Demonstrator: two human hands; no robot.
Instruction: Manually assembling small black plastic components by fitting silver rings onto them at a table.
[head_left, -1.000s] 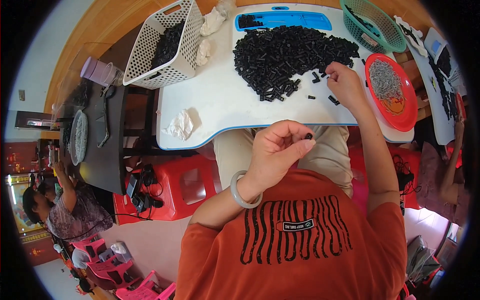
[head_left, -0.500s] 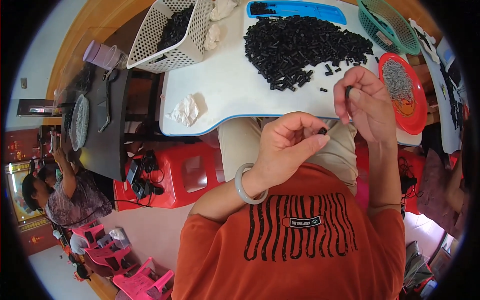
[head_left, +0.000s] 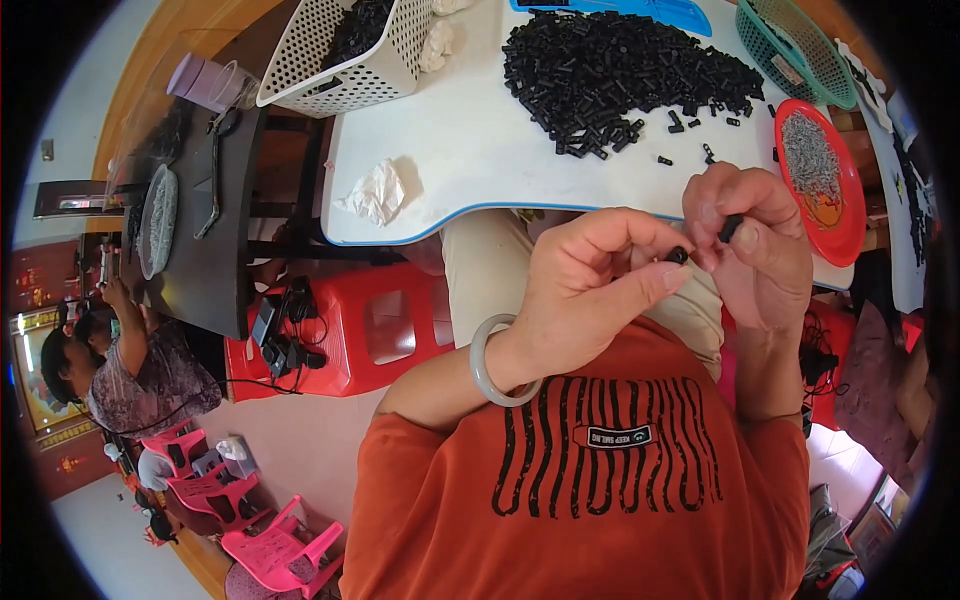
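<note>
My left hand point(head_left: 600, 280), with a pale bangle point(head_left: 480, 362) at its wrist, pinches a small black cylindrical part point(head_left: 678, 255) between thumb and forefinger. Close beside it, my right hand point(head_left: 755, 245) grips another small black part point(head_left: 732, 228) at its fingertips. Both hands are over my lap, just off the table's near edge, and the two parts are a short way apart. A large pile of the same black parts point(head_left: 625, 80) lies on the white table point(head_left: 450, 150). A red plate point(head_left: 840, 235) holding many small silvery metal pieces point(head_left: 810, 155) is right of my right hand.
A white perforated basket point(head_left: 375, 85) with black parts stands at the table's far left, near crumpled tissue point(head_left: 375, 195). At the back are a blue tray point(head_left: 670, 12) and a green basket point(head_left: 800, 50). A red stool point(head_left: 340, 345) is at left; another person point(head_left: 130, 365) sits beyond.
My right hand has come down and in toward my left hand, bringing its black part close to the other one. The view has shifted slightly, moving the table up.
</note>
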